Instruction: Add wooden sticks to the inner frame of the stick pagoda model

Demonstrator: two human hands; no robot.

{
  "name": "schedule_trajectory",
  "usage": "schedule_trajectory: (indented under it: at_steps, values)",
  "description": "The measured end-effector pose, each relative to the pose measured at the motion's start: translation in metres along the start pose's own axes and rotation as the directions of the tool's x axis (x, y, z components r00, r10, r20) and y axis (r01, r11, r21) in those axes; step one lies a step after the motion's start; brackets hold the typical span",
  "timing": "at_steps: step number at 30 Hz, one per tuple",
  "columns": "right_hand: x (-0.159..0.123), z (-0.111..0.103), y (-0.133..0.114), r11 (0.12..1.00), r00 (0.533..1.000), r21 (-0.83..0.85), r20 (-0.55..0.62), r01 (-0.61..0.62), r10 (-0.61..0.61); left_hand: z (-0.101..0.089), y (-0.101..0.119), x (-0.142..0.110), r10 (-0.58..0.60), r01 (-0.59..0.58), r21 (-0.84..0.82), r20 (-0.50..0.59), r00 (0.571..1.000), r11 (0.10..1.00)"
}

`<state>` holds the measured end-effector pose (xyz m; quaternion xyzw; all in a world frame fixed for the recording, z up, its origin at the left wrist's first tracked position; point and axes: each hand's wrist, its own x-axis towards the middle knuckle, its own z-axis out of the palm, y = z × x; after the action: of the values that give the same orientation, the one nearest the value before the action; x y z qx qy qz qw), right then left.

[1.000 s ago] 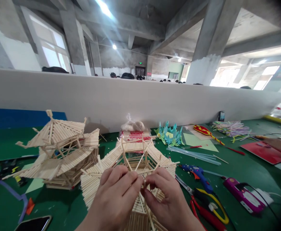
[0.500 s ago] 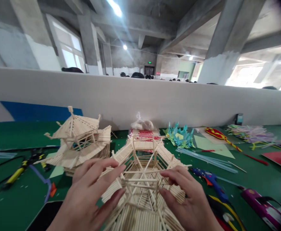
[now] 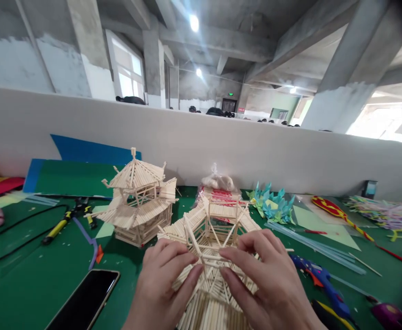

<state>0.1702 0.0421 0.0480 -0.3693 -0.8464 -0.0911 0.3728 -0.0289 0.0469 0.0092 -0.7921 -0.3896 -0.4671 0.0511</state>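
A pavilion model of thin pale wooden sticks (image 3: 211, 316) stands in front of me, its open top showing several slanted and crossed sticks. My left hand (image 3: 166, 284) is at the left of this opening, thumb and forefinger closed in a pinch on the frame near a short crossbar. On the other side, my right hand (image 3: 272, 279) pinches the frame at the crossbar's right end. The fingers partly cover the contact points. A finished-looking stick pagoda (image 3: 139, 197) with a pointed roof stands to the left, apart from my hands.
A phone (image 3: 84, 300) lies at the lower left, near yellow-handled pliers (image 3: 58, 229). On the right are a blue glue gun (image 3: 321, 279), clear glue sticks (image 3: 317, 245) and a teal paper flower (image 3: 271, 204). Bagged sticks (image 3: 217, 192) sit before a white partition (image 3: 173, 146).
My view has turned left, bringing the whole phone top and a pink tool into sight. My hands have come closer together, and their fingers have closed onto the frame.
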Motion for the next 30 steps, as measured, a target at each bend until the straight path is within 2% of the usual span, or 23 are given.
schedule_trajectory:
  at_steps: [2, 9, 15, 30]
  values:
    - [0.008, 0.002, -0.004, 1.000, 0.999, -0.025, 0.043, 0.018, -0.017, 0.003, 0.001, 0.000, -0.031, 0.030, -0.011, -0.027, 0.999, 0.999]
    - [0.017, 0.011, -0.007, 0.998, 0.988, -0.058, 0.156, 0.005, 0.004, 0.008, 0.002, -0.001, -0.117, 0.117, -0.051, 0.015, 0.993, 0.992]
    - [0.014, 0.018, -0.009, 1.000, 1.000, -0.009, 0.013, -0.011, 0.011, 0.013, 0.006, -0.001, -0.217, 0.219, -0.062, 0.042, 0.975, 0.974]
    - [0.016, 0.016, -0.010, 1.000, 1.000, -0.001, 0.025, -0.014, 0.014, 0.012, 0.005, -0.003, -0.259, 0.266, -0.117, 0.073, 0.963, 0.957]
